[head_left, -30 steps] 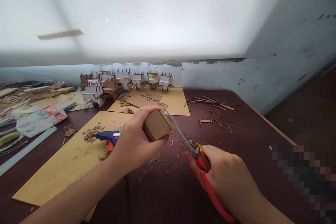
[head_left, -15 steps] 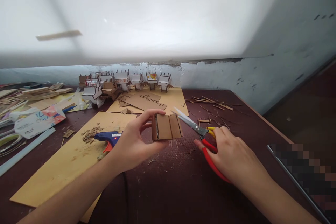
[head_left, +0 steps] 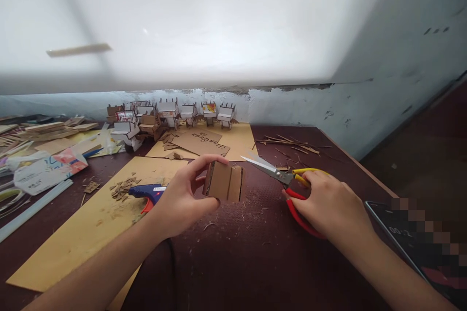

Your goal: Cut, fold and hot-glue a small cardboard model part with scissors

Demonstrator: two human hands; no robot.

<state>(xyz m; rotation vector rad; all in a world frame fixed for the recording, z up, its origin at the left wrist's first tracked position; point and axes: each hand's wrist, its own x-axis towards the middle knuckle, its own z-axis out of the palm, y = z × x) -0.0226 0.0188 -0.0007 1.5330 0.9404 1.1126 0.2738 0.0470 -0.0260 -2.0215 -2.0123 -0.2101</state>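
Between the thumb and fingers of my left hand (head_left: 186, 197) is a small folded cardboard piece (head_left: 224, 182), held up above the dark table. Its layered, corrugated edge shows on the left side. My right hand (head_left: 328, 199) grips a pair of scissors (head_left: 270, 170) with one yellow and one red handle. The blades point left toward the cardboard and are apart from it, slightly spread. Beside my left wrist, a blue glue gun (head_left: 148, 192) with an orange trigger lies on a yellow sheet (head_left: 83, 233), next to a heap of cardboard scraps (head_left: 124, 187).
Several small cardboard models (head_left: 168, 112) stand along the wall. Lettered cardboard (head_left: 200, 142) lies before them on another yellow sheet. Thin strips (head_left: 292, 143) are scattered at the back right. Wood pieces (head_left: 47, 131) and packaging (head_left: 51, 170) crowd the left. A phone (head_left: 397, 233) sits at right.
My right hand has drawn the scissors slightly right, away from the cardboard. The cardboard piece has moved a little left and down and is turned somewhat in my left hand.
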